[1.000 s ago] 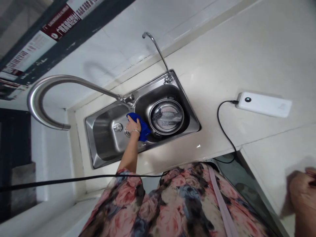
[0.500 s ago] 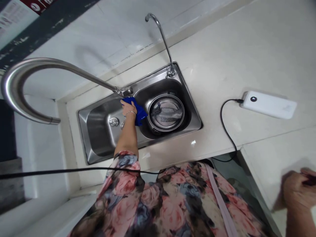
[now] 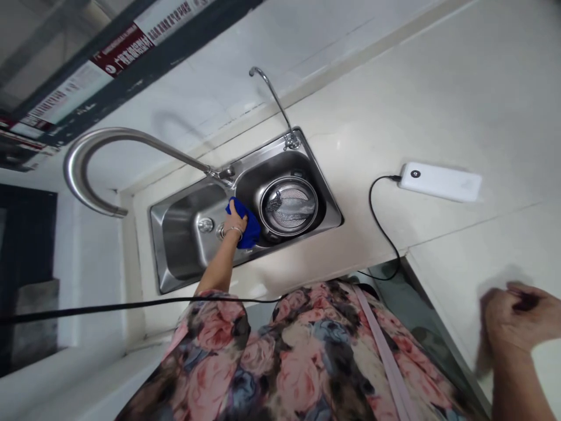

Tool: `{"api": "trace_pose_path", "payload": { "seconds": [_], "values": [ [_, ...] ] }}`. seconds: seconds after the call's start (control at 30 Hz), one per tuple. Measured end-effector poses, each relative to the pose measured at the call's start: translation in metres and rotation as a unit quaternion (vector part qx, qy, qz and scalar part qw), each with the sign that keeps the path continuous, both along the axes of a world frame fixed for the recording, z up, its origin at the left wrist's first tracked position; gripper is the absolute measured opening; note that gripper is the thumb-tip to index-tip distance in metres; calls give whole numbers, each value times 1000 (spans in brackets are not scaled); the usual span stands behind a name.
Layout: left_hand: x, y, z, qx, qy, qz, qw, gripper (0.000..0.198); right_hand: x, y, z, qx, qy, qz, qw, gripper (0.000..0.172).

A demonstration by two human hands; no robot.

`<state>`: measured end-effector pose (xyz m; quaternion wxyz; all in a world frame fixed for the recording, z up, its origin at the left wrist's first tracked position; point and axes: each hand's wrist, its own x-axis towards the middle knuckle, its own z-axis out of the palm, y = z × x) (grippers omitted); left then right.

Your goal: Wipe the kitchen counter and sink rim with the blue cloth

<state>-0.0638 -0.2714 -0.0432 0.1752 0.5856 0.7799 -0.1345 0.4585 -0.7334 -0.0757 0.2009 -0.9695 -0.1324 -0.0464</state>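
Note:
A blue cloth [image 3: 249,231] lies on the ridge between the two sink bowls, bunched under my left hand [image 3: 235,221], which is closed on it and wears a bracelet at the wrist. Just right of the cloth, a round metal pot [image 3: 312,217] with a perforated basket inside sits in the right bowl. Some mesh or scrubbing material [image 3: 293,206] shows in the basket. Over the counter at far right is my right hand [image 3: 515,321], its fingers curled. A dark patch shows between them, and I cannot make out whether it is an object.
The steel sink [image 3: 164,257] is set into a pale counter [image 3: 359,245]. A large curved faucet [image 3: 87,169] arches over the left side, and a thin tap [image 3: 278,102] rises behind the right bowl. A white power bank [image 3: 442,181] with a black cable lies to the right.
My left hand has drawn the blue cloth along the ridge toward the sink's front edge. The camera view has shifted, showing more of the window frame. My right hand remains curled over the counter.

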Motion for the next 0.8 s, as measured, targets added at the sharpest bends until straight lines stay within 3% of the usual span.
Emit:
{"api": "trace_pose_path", "payload": {
  "seconds": [0.13, 0.3, 0.5, 0.67, 0.8],
  "values": [
    [-22, -37, -3, -27, -12, -38, 999, 92, -1, 0, -1, 62, -11, 11, 998, 38],
    [-44, -57, -7, -29, -71, -85, 993, 93, -7, 2, 4, 96, -35, 44, 994, 34],
    [-52, -90, 6, -43, -21, -87, 995, 73, -1, 3, 2, 72, -1, 23, 997, 33],
    [-56, -133, 25, 34, -7, -104, 994, 57, 4, -1, -5, 94, -8, 48, 994, 36],
    [-63, -185, 36, 124, -78, -200, 969, 52, 5, -2, -9, 88, 4, 52, 995, 35]
  ]
}}
